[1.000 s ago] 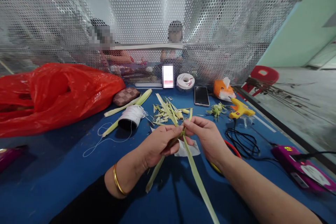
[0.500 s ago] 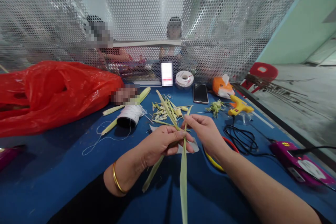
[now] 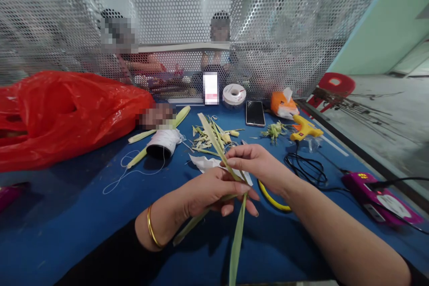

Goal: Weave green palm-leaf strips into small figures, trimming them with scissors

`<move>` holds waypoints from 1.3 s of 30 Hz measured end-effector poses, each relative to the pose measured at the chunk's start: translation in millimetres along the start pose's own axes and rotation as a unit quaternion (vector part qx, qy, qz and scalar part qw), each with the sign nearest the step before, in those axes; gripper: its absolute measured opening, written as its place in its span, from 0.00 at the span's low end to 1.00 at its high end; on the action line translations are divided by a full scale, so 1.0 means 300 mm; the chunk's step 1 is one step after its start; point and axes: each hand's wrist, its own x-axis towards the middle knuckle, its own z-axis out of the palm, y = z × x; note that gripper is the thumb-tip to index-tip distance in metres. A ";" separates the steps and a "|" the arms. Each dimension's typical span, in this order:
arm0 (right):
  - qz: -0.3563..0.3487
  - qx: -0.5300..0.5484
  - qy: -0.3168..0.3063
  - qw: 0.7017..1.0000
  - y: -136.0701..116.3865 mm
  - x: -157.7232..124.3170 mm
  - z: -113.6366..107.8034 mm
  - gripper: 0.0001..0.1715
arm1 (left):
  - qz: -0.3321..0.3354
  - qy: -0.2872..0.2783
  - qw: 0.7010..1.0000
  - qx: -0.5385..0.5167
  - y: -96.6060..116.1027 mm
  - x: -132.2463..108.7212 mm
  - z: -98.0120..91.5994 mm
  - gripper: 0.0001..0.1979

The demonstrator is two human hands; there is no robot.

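My left hand (image 3: 221, 190), a gold bangle at its wrist, pinches several pale green leaf strips (image 3: 238, 232) where they cross. One strip hangs down toward me, one slants up and away, and another trails to the lower left under the palm. My right hand (image 3: 251, 161) has its thumb and fingers closed on the strip (image 3: 214, 136) that slants away, just above the crossing. Beneath the hands lies a crumpled white paper (image 3: 204, 163). Beyond them is a pile of leaf scraps (image 3: 214, 138).
A white thread spool (image 3: 164, 143) and red plastic bag (image 3: 67, 120) lie left. Behind stand a ribbon roll (image 3: 234, 94), phone (image 3: 255, 113) and tissue pack (image 3: 284, 104). Right are a yellow glue gun (image 3: 305, 128), a purple power strip (image 3: 380, 199) and cables. People sit beyond the perforated screen (image 3: 174, 4).
My right hand has moved from the upright strip to the strip slanting away. My left hand has shifted slightly right and nearer, and the hanging strip now bends at the pinch.
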 end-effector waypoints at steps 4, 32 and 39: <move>-0.027 -0.003 0.056 0.998 0.004 0.002 0.003 0.14 | 0.003 -0.001 1.000 0.004 0.006 -0.004 0.002 0.14; -0.220 -0.199 0.308 0.904 -0.015 -0.002 -0.021 0.14 | 0.137 0.146 0.973 -0.114 0.054 -0.015 -0.056 0.17; -0.042 -0.120 -0.002 0.992 0.002 0.005 -0.008 0.11 | 0.209 0.171 0.947 -0.176 0.082 -0.043 -0.066 0.14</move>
